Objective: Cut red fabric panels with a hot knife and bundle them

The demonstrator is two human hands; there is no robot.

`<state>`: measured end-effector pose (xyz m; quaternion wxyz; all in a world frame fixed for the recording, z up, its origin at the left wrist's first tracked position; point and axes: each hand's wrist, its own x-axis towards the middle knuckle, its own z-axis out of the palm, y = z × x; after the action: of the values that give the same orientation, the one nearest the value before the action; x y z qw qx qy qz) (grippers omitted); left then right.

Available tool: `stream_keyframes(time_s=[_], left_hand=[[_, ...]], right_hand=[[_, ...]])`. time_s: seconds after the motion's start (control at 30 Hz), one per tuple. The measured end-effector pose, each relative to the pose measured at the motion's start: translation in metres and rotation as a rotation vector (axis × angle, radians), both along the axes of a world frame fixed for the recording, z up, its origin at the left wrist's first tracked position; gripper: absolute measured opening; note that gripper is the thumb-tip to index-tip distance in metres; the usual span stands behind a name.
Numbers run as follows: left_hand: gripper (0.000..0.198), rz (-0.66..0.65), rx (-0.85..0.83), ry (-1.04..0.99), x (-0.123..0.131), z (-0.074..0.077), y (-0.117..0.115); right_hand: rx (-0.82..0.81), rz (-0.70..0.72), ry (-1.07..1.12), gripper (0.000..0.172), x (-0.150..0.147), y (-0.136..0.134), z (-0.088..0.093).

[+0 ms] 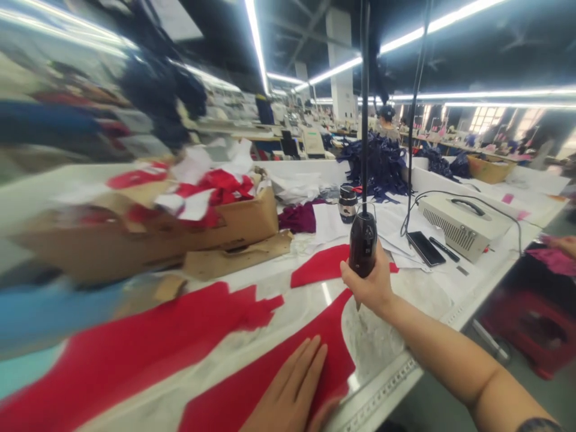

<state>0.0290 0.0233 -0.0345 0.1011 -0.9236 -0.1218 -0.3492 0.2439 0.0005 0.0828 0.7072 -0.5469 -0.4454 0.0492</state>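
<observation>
The red fabric panel [328,354] is being pressed flat onto the white cutting table [375,342] by the left hand [288,387] — its fingers [306,366] are being held close together, pinching nothing. A black handheld electric cutter [362,243] is being gripped upright by the right hand [366,285], with the fingers [355,276] being wrapped around its body, its tip being held just beside the panel's curved edge. A cardboard box [243,219] heaped with red and white scraps is being kept on the table to the left, while a beige power unit [463,225] and a phone [425,248] are lying to the right — a co-worker's hand [567,245] is being rested on pink fabric [553,261] at the far right.
</observation>
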Motion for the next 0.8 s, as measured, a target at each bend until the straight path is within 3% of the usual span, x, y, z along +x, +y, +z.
stream_keyframes(time_s=[0.37,0.8], left_hand=[[0.062,0.059,-0.07,-0.034,-0.007,-0.02,-0.025],[0.06,0.162,-0.083,0.014,0.0,-0.017,-0.046]], right_hand=[[-0.031,0.064,0.034,0.024,-0.034,-0.035,-0.004],[-0.02,0.089,0.039,0.025,-0.047,-0.051,-0.006]])
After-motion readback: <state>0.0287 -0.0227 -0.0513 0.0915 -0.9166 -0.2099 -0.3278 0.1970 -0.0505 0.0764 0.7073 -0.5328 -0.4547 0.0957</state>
